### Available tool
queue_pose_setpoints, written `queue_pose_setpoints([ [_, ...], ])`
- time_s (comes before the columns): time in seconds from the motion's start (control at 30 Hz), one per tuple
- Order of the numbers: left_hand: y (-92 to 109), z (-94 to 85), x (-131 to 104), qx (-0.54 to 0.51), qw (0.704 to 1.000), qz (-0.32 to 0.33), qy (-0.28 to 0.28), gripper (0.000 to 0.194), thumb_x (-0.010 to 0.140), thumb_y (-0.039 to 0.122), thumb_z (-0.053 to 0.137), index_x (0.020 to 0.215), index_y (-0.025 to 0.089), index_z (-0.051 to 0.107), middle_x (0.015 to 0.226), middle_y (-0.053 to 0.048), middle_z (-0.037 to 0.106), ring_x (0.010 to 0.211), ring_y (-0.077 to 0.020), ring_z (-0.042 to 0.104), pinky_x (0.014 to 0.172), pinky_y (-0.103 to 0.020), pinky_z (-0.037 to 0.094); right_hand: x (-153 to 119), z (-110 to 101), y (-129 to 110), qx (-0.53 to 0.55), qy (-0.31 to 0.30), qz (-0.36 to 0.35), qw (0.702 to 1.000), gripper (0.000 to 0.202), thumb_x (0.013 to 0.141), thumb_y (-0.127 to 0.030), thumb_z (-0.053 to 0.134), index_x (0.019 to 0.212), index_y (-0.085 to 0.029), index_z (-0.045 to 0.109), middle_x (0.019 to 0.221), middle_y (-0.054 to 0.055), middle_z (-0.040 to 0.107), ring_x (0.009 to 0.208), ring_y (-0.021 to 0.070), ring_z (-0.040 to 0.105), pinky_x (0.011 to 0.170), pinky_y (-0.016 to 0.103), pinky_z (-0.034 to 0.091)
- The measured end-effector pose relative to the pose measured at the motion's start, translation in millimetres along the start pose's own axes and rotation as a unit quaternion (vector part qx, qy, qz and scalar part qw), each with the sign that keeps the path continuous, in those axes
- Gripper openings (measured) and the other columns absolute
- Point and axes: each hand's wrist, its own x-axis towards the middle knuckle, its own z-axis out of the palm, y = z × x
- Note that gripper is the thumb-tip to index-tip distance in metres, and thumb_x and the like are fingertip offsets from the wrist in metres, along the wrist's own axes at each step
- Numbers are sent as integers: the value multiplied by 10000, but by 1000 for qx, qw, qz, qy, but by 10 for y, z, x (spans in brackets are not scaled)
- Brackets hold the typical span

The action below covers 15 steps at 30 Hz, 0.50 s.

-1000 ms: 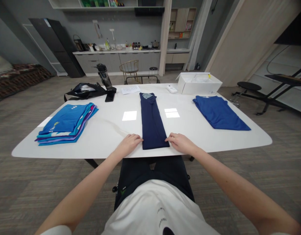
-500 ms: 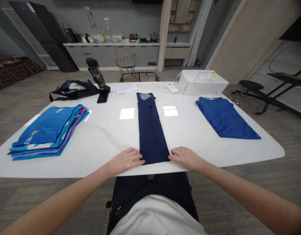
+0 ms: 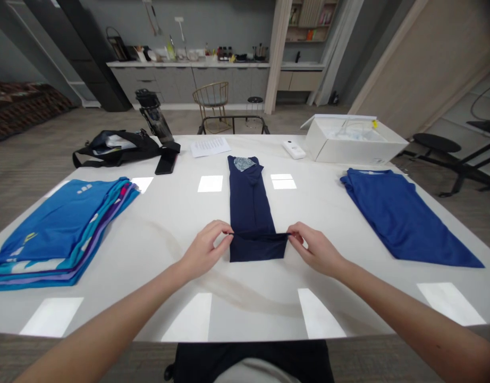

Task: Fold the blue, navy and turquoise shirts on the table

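Polished white tabletop (image 3: 253,314) fills the lower half of the frame, its near edge crossing just above the person's dark trousers (image 3: 248,361) at bottom centre. From where I stand, a wide strip of that gleaming surface separates the near edge from the folded navy garment (image 3: 252,205), which lies lengthwise in the centre of the frame. At its near end, the left hand (image 3: 207,247) has thumb and forefinger clamped on the left corner of a raised edge of cloth; the right hand (image 3: 314,247) pinches the right corner the same way, and the edge stretches between them, lifted over the near end.

White surface runs broadly on both sides of the hands: leftward to a stack of folded clothes (image 3: 65,218) cut off by the left edge of the frame, rightward to a folded blue garment (image 3: 400,218) with its pointed corner toward the right edge.

Along the table's far side, left to right, are a black bag (image 3: 117,149), a dark bottle (image 3: 155,119), a phone (image 3: 167,162), a printed sheet (image 3: 210,147), a small white device (image 3: 293,149) and an open white box (image 3: 348,149). Beyond stand a gold-framed chair (image 3: 211,98) and, at upper centre, the cluttered kitchen counter (image 3: 189,65).
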Motion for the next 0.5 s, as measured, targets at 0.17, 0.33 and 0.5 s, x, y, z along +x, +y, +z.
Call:
queue_pose_setpoints([
  [0.17,-423,-119,1006,-97,990,-96,42,125,971,349,553,1008,245,610,974,-10,682,922,-179,634,883,-335,493,1026,-59,345,32,98,56,993,93,1005,-324,504,1012,-246,555,724,-29,538,650,158,519,660,301,409],
  [0.33,-831,-9,1926,-452,858,-233,71,120,893,325,601,868,227,536,856,3,676,805,-170,666,792,-334,553,1988,60,777,105,174,69,977,83,968,-328,512,963,-246,522,704,-44,514,617,149,478,636,300,366],
  [0.5,-1050,-15,2447,-588,776,-207,94,177,880,317,616,1008,199,648,1206,-53,727,1173,-267,673,1037,-440,517,2520,264,1064,203,217,64,953,90,984,-351,470,953,-266,466,708,-54,464,612,146,450,620,291,366],
])
